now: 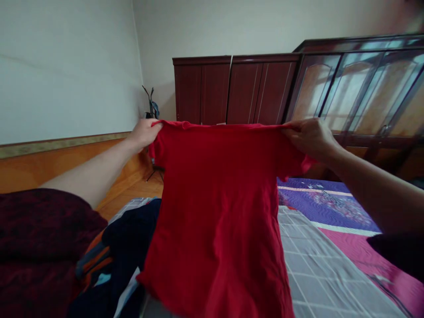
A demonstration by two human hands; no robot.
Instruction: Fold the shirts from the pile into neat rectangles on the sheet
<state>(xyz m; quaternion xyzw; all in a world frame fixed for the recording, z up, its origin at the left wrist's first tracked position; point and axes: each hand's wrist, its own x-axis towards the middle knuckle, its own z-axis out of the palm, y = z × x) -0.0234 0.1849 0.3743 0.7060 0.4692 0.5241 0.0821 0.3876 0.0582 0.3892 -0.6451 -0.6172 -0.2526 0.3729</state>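
Note:
A red short-sleeved T-shirt (218, 198) hangs spread out in front of me, its top edge pulled taut between both hands. My left hand (145, 131) pinches it at the left shoulder. At the opposite shoulder my right hand (311, 136) grips the fabric, with the sleeve drooping below. The shirt's lower part reaches past the bottom of the view and hides part of the bed. Left of the shirt lies a heap of dark navy clothing (127, 238) with orange and grey stripes.
Under the shirt spreads a grey checked sheet (314, 251), beside a purple and pink quilt (326, 198). Dark red wardrobes (202, 88) line the back wall, joined by a glossy panelled cabinet (357, 88) at right. A plant (151, 104) stands in the corner.

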